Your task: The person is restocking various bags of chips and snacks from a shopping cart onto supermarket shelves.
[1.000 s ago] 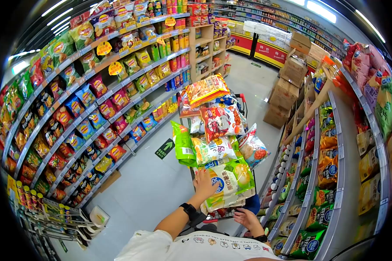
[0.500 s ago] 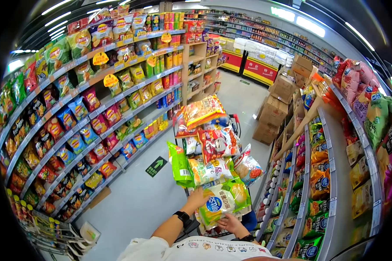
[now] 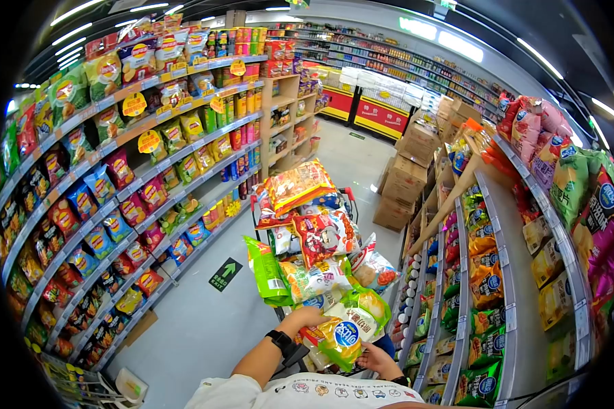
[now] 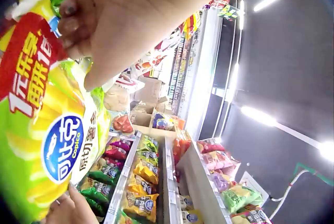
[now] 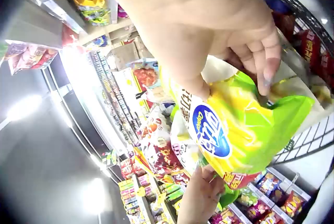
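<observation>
A green and yellow chip bag point(image 3: 342, 339) is tilted up at the near end of a heaped shopping cart, held between both hands. The left hand point(image 3: 304, 319) grips its upper left edge; in the left wrist view that hand point(image 4: 94, 23) has curled fingers at the red corner strip of the bag point(image 4: 39, 146). My right hand point(image 3: 378, 360) pinches the lower right edge, and in the right wrist view the right hand point(image 5: 224, 41) has its thumb on the front of the bag point(image 5: 235, 125) and fingers over the edge. Other snack bags point(image 3: 324, 235) lie just beyond.
Chip shelves point(image 3: 116, 184) curve along the left, and more shelves with bags point(image 3: 488, 273) line the right. Stacked cardboard boxes point(image 3: 401, 184) stand ahead on the right. Grey floor point(image 3: 205, 317) with a green arrow sign point(image 3: 225, 273) lies left of the cart.
The left hand has gone from resting on the bag to gripping its edge. My right hand has come up and taken the other edge. The bag is now tilted up, and the view has shifted rightward.
</observation>
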Demonstrator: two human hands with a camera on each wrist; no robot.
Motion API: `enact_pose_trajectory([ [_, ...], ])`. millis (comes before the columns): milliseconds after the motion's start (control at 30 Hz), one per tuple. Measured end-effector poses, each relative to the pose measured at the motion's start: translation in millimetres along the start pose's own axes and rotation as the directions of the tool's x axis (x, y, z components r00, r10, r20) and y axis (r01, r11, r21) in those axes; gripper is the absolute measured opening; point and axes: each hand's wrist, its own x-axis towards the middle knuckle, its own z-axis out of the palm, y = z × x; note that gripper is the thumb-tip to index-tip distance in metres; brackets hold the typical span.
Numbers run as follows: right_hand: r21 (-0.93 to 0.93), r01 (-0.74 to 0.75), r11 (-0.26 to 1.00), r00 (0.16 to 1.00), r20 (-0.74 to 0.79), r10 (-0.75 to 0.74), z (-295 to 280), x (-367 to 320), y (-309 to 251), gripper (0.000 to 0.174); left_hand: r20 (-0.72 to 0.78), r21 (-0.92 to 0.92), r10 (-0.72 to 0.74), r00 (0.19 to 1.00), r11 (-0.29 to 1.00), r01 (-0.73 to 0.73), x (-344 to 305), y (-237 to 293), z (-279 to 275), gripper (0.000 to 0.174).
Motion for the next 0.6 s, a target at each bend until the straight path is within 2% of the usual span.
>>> enact_pose_trajectory([
  [33,-0.021,0.03,0.999,0.999,-0.014,-0.03,-1.9,-4.8,-3.2,0.037,0.008,-0.03,0.035,0.999,0.999,-0.034,3.2,1.3,-1.0,0.059],
  [67,-0.068,0.127,0.99,0.987,-0.087,-0.133,24.0,-33.5,-13.1,0.035,0.016,-0.06,0.069,0.997,0.996,-0.068,9.4,0.1,0.1,0.056],
  [100,-0.066,0.2,0.978,0.975,-0.084,-0.205,24.0,-36.4,-15.6,0.033,0.023,-0.091,0.102,0.995,0.991,-0.1,15.8,-1.4,1.3,0.053],
  [133,-0.051,0.245,0.968,0.963,-0.103,-0.249,26.3,-40.5,-19.6,0.032,-0.042,-0.088,0.178,0.983,0.98,-0.181,19.9,-2.9,3.5,0.043],
  [200,-0.007,0.355,0.935,0.923,-0.157,-0.351,24.9,-40.2,-22.1,0.032,-0.061,-0.188,0.207,0.976,0.958,-0.215,27.6,-5.1,8.9,0.039],
  [267,-0.02,0.438,0.899,0.892,-0.113,-0.437,20.1,-45.3,-25.6,0.035,-0.043,-0.235,0.222,0.974,0.945,-0.226,20.8,5.6,0.0,0.032],
  [300,0.005,0.495,0.869,0.864,-0.109,-0.491,28.1,-53.4,-30.5,0.036,-0.077,-0.35,0.237,0.968,0.903,-0.249,17.9,11.1,-1.2,0.032],
  [367,0.172,0.497,0.85,0.868,-0.09,-0.489,34.9,-68.9,-38.8,0.037,-0.145,-0.558,0.249,0.957,0.778,-0.287,9.0,25.5,-6.1,0.033],
  [400,0.26,0.488,0.834,0.867,-0.036,-0.496,33.6,-71.5,-43.3,0.038,-0.021,-0.718,0.175,0.984,0.683,-0.136,4.2,36.4,-13.9,0.029],
  [433,0.346,0.47,0.812,0.862,0.018,-0.507,29.7,-73.8,-46.7,0.039,-0.107,-0.686,0.244,0.964,0.684,-0.249,-1.7,49.7,-19.1,0.028],
  [500,0.406,0.493,0.77,0.814,0.097,-0.572,37.6,-90.1,-50.5,0.046,-0.267,-0.596,0.38,0.886,0.657,-0.462,-9.6,76.0,-23.5,0.025],
  [567,0.433,0.484,0.761,0.812,0.103,-0.575,37.7,-87.9,-54.6,0.049,-0.302,-0.711,0.373,0.877,0.525,-0.468,-17.4,102.1,-23.9,0.021],
  [600,0.415,0.558,0.719,0.765,0.08,-0.64,45.6,-92.4,-52.2,0.051,-0.317,-0.761,0.365,0.875,0.453,-0.464,-22.0,111.0,-25.1,0.02],
])
